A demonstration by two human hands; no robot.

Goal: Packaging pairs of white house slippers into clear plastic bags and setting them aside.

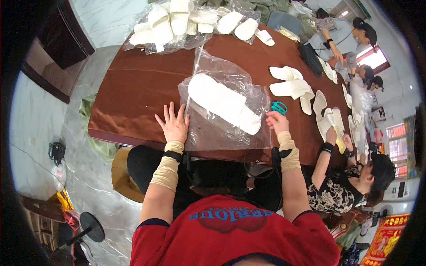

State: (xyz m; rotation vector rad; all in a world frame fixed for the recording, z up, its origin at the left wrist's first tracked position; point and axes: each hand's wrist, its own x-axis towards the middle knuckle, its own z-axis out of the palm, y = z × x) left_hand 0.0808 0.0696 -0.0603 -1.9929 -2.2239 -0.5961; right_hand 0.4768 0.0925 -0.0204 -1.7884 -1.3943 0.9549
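Note:
A white slipper [217,99] lies slantwise on a clear plastic bag [208,135] in front of me on the table. My left hand [174,126] rests flat with spread fingers on the brown tablecloth, its thumb side touching the bag's left edge. At the bag's right edge is my right hand [278,123], fingers curled together and seemingly pinching the film. Just beyond those fingertips lie scissors with teal handles [279,107]; their blades are hard to see. Both wrists carry beige wraps and dark bands.
Several white slippers on plastic [179,22] are heaped along the far edge. More slippers [293,88] lie to the right, near a dark object [309,58]. A co-worker [341,181] handles a slipper at the right side; other people sit farther back. A brown tablecloth [133,93] covers the table.

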